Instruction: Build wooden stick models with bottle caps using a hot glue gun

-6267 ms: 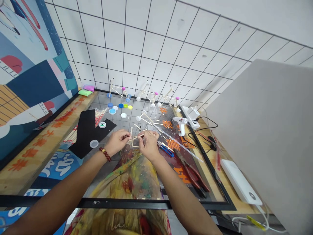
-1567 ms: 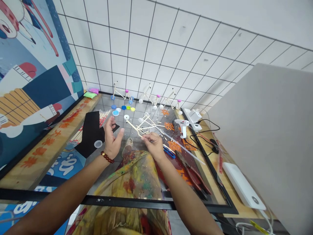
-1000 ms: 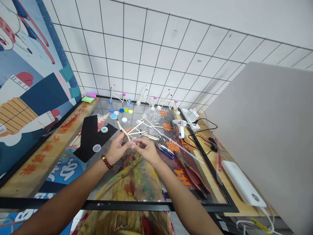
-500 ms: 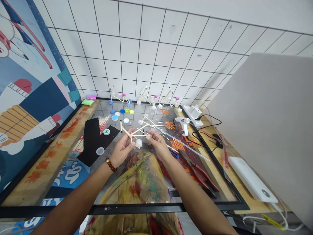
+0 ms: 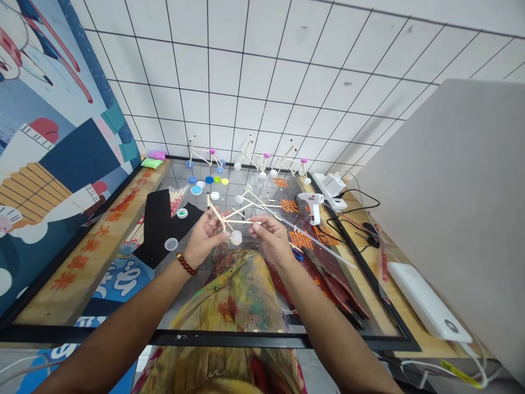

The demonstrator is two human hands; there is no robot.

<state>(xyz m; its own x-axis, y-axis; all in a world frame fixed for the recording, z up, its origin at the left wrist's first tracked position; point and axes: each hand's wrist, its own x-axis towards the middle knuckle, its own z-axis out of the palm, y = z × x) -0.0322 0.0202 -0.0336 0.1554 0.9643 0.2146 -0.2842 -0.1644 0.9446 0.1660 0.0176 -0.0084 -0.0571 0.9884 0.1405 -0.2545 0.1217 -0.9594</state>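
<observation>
Holding a frame of pale sticks above a glass-topped table, two bare hands meet near the middle of the view. The left hand, with a beaded bracelet at its wrist, pinches the frame's near-left joint between thumb and fingers; some of those fingers are hidden behind the sticks. The right hand pinches the tip of one stick between thumb and forefinger, its other fingers curled in. A white cap shows at the frame's lower part, between the hands. Just beyond lies a second frame with white caps. Farther back, by the tiled wall, three models stand in a row, each with a pink piece. Coloured caps lie in front of the leftmost model. To the left is black sheet; to the right, a white glue gun and red-handled pliers.
</observation>
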